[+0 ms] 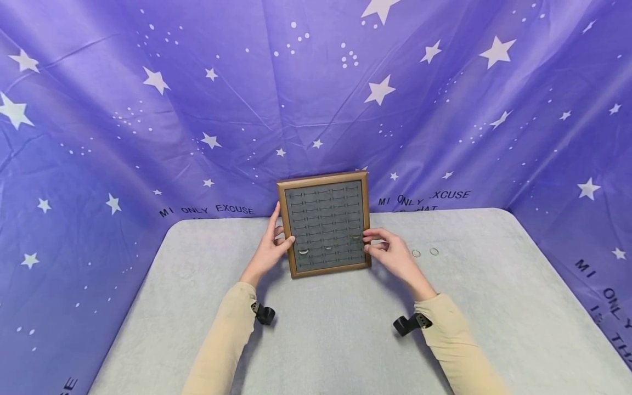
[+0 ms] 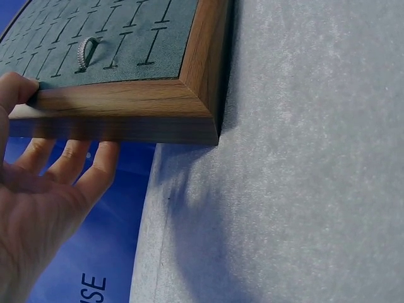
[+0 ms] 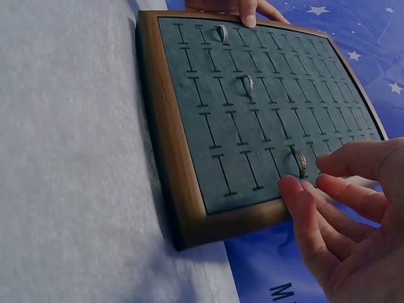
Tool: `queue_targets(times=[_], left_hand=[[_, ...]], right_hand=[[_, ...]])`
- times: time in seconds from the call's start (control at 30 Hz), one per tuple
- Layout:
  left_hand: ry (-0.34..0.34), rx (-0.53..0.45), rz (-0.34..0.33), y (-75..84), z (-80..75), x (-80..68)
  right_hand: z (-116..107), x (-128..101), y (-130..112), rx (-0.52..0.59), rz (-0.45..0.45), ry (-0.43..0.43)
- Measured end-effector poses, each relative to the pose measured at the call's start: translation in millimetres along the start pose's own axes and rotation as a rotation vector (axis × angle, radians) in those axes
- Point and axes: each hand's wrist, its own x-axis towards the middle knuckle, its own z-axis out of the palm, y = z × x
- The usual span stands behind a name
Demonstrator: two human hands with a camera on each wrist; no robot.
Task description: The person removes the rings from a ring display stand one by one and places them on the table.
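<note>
The ring tray [image 1: 326, 227] is standing tilted up on the grey counter [image 1: 345, 329]. The left hand [image 1: 270, 249] is pinching its left edge, thumb on front, fingers [image 2: 76, 161] behind. The right hand [image 1: 392, 253] is touching the right edge beside a ring [image 3: 301, 163], fingers loosely spread.

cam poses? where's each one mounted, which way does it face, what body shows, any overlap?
Head: on the head, facing forward and down at the tray on the table; both hands and sleeves show.
Left wrist: at the left hand, looking along the tray's wooden edge; thumb on top, fingers below.
Right wrist: beside the right hand, looking across the tray; left fingertips at the far edge.
Shared: all three see the tray; the wrist views share one ring.
</note>
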Motion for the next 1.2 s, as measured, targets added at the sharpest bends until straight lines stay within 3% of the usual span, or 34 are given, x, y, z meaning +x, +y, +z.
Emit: queue_targets(times=[0.37,0.73,1.0,1.2], left_hand=[[-0.002,-0.006,0.02,-1.9,0.2,0.5],[0.002,-0.016,0.017,-0.3,0.7,-1.0],[0.001,-0.033,0.035,-0.1,1.9,-0.4],[0.0,-0.023,0.005,-1.3,1.2,-0.5]], right_hand=[[11,3,0,-0.065,-0.034,0.026],[22,6,-4,-0.086,0.008,0.037],[28,11,-4,-0.153,-0.002,0.119],[32,13,-2,-0.168,0.001,0.17]])
